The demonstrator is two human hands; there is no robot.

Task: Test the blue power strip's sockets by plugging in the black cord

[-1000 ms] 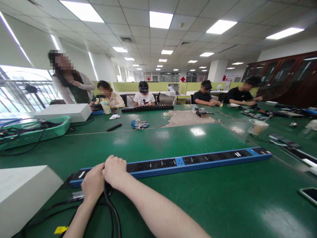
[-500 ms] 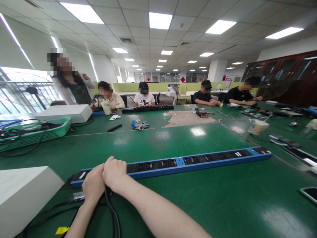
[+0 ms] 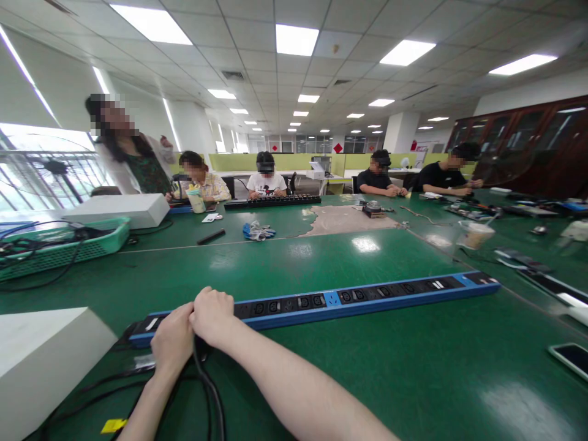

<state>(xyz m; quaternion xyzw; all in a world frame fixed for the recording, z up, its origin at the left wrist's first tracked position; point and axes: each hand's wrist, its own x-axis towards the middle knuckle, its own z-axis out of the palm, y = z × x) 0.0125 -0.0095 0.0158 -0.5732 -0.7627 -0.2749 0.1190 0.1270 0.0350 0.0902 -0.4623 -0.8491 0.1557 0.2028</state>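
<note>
A long blue-and-black power strip [image 3: 367, 296] lies across the green table, with a row of sockets along its top. Over its left part my left hand [image 3: 172, 340] and my right hand [image 3: 212, 313] press together, both with curled fingers. A thick black cable [image 3: 209, 383] comes out from under the two hands and runs down toward me. The fingers close around its upper end, and its tip is hidden behind them. Whether that end sits in a socket I cannot tell.
A white box [image 3: 43, 361] stands at the left, with thin black cables beside it. Behind are a green basket [image 3: 103, 239] of cables, blue-and-grey gloves [image 3: 258, 231] and a black bar [image 3: 211, 236]. A phone [image 3: 572, 358] and a drink cup [image 3: 476, 234] are right. Several people sit opposite.
The hands stay together at the same spot on the power strip, with barely any shift. The whole view moves slightly to the left.
</note>
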